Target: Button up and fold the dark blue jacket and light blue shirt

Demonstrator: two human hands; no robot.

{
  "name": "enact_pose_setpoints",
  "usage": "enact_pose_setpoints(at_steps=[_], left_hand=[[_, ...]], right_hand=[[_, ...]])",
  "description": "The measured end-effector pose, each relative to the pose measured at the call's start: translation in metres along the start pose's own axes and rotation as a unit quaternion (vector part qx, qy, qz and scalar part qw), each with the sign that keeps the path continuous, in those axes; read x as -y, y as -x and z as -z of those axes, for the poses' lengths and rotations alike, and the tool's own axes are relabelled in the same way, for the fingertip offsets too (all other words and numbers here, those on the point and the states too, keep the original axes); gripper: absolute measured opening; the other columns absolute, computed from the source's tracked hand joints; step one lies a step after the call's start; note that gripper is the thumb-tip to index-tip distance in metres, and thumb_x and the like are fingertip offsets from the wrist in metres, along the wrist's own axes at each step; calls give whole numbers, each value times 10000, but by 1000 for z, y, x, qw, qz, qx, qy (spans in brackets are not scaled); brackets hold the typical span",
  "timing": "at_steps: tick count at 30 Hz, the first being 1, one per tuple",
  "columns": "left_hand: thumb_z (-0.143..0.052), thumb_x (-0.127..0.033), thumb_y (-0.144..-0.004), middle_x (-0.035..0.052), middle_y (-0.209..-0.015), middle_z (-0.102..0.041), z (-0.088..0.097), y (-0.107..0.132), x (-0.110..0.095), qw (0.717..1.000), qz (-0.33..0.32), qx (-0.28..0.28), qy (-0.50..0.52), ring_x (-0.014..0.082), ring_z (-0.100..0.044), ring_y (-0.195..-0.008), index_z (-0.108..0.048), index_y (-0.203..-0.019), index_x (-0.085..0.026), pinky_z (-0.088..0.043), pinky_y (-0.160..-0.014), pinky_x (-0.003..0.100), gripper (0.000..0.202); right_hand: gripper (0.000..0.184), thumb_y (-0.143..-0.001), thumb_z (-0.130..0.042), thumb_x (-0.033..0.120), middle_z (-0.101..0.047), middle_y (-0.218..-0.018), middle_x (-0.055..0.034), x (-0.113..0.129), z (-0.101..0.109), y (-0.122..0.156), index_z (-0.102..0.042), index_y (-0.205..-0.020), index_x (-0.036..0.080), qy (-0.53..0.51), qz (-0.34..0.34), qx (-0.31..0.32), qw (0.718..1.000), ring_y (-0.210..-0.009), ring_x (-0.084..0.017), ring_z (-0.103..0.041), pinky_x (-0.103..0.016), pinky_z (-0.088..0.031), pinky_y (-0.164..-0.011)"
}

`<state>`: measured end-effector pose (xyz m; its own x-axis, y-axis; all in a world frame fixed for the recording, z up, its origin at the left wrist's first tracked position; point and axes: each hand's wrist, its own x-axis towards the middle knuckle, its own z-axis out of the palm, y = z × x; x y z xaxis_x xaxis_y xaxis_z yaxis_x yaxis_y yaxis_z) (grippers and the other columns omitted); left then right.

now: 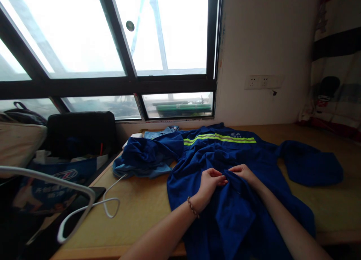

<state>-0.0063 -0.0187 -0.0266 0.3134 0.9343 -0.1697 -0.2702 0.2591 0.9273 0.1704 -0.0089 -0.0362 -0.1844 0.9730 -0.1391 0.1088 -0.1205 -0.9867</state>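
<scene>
A dark blue work jacket [225, 154] with a yellow-green reflective stripe lies spread on the wooden table [141, 207]. My left hand [210, 183], with a bead bracelet at the wrist, pinches the jacket's front edge near its middle. My right hand [245, 173] grips the same fold just to the right, fingers closed on the cloth. The two hands almost touch. One sleeve [310, 162] stretches out to the right.
A second blue garment [146, 154] lies bunched at the left of the jacket. A white clothes hanger [84, 200] rests at the table's left edge. Beyond it stand a black chair [81, 132] and bags. A window and a wall socket [262, 81] are behind.
</scene>
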Motion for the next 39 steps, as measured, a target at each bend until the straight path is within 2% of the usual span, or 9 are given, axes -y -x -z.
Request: enact_pose_setpoints(at_steps=[5, 9, 13, 17, 22, 27, 32, 39], left_hand=[[-700, -118, -545, 30, -518, -603, 1, -1, 0, 999, 1, -17, -35, 167, -618, -525, -526, -623, -113, -484, -507, 225, 191], [-703, -129, -548, 39, -523, -607, 4, -2, 2, 998, -1, -13, -57, 160, -607, -508, -570, -625, -99, -486, -520, 239, 157], [-716, -212, -569, 68, -586, -627, 6, -4, 2, 998, 23, -14, -54, 168, -619, -567, -604, -660, -87, -493, -572, 251, 191], [-705, -324, -586, 51, -567, -597, 6, -5, 5, 996, 38, -42, -70, 159, -597, -553, -578, -644, -93, -484, -535, 252, 270], [-699, -205, -578, 6, -539, -538, 7, -7, 12, 996, 25, -64, -58, 123, -555, -522, -526, -600, -106, -484, -547, 253, 201], [-661, -150, -619, 4, -591, -528, 8, -6, 12, 997, 29, -72, -8, 105, -551, -546, -513, -633, -110, -482, -574, 238, 154], [-619, -89, -643, 11, -611, -520, 8, -4, 6, 993, 72, -87, 37, 98, -547, -554, -496, -664, -116, -491, -619, 248, 128], [-588, -2, -595, 14, -664, -527, 9, -6, 8, 988, 90, -98, 77, 98, -552, -591, -479, -707, -129, -477, -639, 243, 201]], right_hand=[[342, -563, -703, 390, -673, -734, -69, 1, -7, 4, -684, -767, 116, 39, 36, 2, 999, -687, -199, -612, -281, -464, -635], [309, -588, -685, 393, -655, -680, -50, -1, -12, 5, -658, -726, 118, 71, 60, 2, 996, -635, -174, -592, -256, -442, -573], [262, -618, -667, 371, -632, -653, -35, -4, -16, 5, -621, -688, 123, 97, 79, -9, 992, -605, -152, -566, -242, -421, -550], [197, -661, -631, 327, -581, -581, -7, -4, -22, 8, -584, -637, 138, 181, 135, -33, 974, -535, -114, -503, -216, -364, -490], [163, -699, -592, 310, -567, -583, -4, -3, -29, 11, -587, -665, 150, 245, 171, -34, 954, -526, -107, -482, -216, -351, -482], [205, -691, -604, 358, -543, -564, 8, -2, -29, 9, -596, -742, 160, 249, 172, -50, 952, -510, -103, -462, -216, -340, -472], [237, -688, -608, 379, -514, -561, 24, -1, -28, 9, -576, -804, 174, 242, 174, -48, 953, -508, -96, -442, -214, -336, -478], [261, -684, -610, 397, -517, -591, 29, -5, -28, 7, -513, -795, 182, 212, 162, -40, 963, -521, -97, -455, -214, -341, -485]])
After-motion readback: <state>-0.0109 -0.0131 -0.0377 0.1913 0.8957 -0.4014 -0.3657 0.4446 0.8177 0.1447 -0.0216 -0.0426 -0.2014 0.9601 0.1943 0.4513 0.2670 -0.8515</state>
